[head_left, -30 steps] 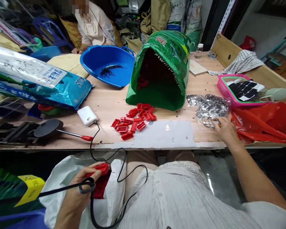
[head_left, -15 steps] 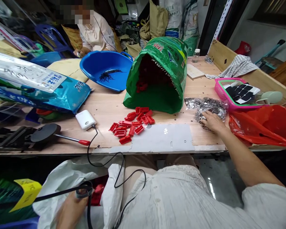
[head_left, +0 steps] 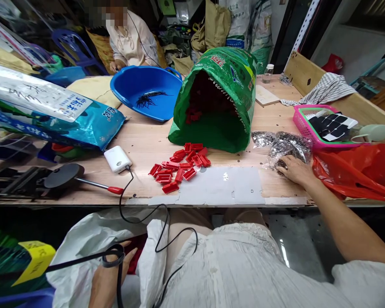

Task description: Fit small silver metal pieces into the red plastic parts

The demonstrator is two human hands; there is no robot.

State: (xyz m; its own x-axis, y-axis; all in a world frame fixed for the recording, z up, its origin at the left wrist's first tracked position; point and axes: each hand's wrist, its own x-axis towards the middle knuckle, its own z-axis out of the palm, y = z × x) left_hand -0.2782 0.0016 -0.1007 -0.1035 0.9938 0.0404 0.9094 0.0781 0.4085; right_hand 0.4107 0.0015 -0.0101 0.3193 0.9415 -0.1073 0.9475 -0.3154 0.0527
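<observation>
Right hand (head_left: 293, 169): fingers bent, fingertips resting at the near edge of a clear plastic bag (head_left: 291, 145) of small parts; whether anything is gripped cannot be determined. Just right of this hand lies a red plastic bag (head_left: 356, 171); beyond it stands a pink basket (head_left: 300, 124). Well to its left, red plastic pieces (head_left: 179, 166) lie in a loose pile, before the mouth of a green bag (head_left: 224, 68).

Left hand (head_left: 112, 269): below table level, at a white sack (head_left: 86, 237), thumb and fingers partly spread, a black strap (head_left: 114, 259) across it. Its grasp, if any, is hidden. Red contents (head_left: 141, 247) show just beside its fingers.
</observation>
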